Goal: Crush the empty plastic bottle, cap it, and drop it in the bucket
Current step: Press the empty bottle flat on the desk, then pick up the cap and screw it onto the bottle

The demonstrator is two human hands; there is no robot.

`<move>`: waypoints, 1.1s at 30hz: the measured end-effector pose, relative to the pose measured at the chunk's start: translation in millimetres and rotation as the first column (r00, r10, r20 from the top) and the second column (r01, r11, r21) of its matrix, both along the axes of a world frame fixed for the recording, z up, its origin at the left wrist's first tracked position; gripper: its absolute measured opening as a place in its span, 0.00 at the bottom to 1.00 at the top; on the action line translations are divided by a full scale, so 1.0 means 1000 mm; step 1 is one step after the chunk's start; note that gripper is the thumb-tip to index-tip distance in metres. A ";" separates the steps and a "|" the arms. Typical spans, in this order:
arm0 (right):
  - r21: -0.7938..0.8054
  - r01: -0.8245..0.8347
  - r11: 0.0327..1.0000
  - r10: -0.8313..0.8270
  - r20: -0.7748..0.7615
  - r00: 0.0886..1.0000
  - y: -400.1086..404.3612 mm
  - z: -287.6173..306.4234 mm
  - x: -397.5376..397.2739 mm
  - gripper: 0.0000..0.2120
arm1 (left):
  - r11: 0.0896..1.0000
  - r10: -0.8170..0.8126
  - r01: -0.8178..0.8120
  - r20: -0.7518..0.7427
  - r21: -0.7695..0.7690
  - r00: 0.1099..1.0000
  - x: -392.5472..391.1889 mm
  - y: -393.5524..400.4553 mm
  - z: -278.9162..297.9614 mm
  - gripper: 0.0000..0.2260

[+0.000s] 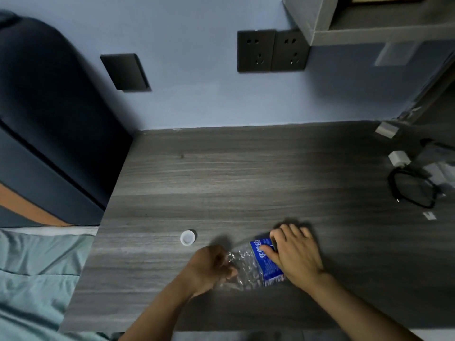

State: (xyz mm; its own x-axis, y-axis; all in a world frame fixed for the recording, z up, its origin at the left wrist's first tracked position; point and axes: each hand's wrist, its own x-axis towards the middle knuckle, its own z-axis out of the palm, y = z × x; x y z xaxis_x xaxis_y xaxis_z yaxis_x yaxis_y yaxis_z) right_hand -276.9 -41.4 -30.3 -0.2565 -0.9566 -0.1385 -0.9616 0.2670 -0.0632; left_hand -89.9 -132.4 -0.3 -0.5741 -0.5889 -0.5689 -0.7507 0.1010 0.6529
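A clear plastic bottle (248, 265) with a blue label lies flattened and crumpled on the grey wooden table (246, 178), near its front edge. My left hand (211, 267) grips the bottle's left end, which is hidden in my fingers. My right hand (293, 252) presses down on the labelled part, with fingers spread over it and the thumb on the label. The white cap (187, 237) sits loose on the table, open side up, a little to the upper left of my left hand. No bucket is in view.
A black cable loop (413, 188) and a white charger plug (398, 158) lie at the table's right side. Dark wall sockets (272, 50) sit on the blue wall behind. A bed with pale green sheets (37, 267) and a dark headboard (49, 107) borders the table's left.
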 end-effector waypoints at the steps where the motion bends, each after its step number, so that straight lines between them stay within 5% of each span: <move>1: 0.017 -0.014 1.000 0.014 0.011 1.000 -0.002 -0.001 -0.002 0.31 | 1.000 0.007 -0.007 -0.009 -0.019 1.000 0.000 -0.002 0.000 0.08; 7: 0.236 -0.221 0.946 0.154 0.271 0.950 -0.020 0.024 -0.015 0.26 | 1.000 -0.022 0.021 -0.075 -0.006 0.997 0.005 -0.009 0.004 0.08; 11: 0.272 -0.312 0.910 0.037 0.697 0.716 -0.041 0.043 0.003 0.27 | 0.998 -0.070 0.068 -0.114 -0.018 0.991 0.000 -0.013 0.011 0.09; 17: 0.257 -0.368 0.894 0.117 0.658 0.744 -0.056 0.038 0.028 0.15 | 0.995 -0.083 0.075 -0.119 -0.064 0.989 0.002 -0.014 0.012 0.06; 25: 0.199 -0.261 0.945 0.024 0.751 0.659 -0.050 0.031 0.029 0.08 | 0.990 0.051 -0.014 -0.253 0.143 0.966 0.024 -0.030 0.018 0.10; 27: 0.209 -0.238 0.948 -0.019 0.787 0.616 -0.047 0.029 0.028 0.07 | 0.988 0.106 -0.129 -0.240 -0.084 0.965 0.032 -0.035 0.011 0.08; 30: 0.212 -0.179 0.961 -0.074 0.818 0.570 -0.044 0.025 0.027 0.06 | 0.832 0.181 -0.222 -0.130 -0.509 0.975 0.043 -0.045 -0.003 0.09; 33: 0.178 -0.137 0.974 -0.074 0.829 0.554 -0.046 0.024 0.027 0.08 | 0.816 0.147 -0.083 0.066 -0.572 0.987 0.050 -0.049 -0.018 0.22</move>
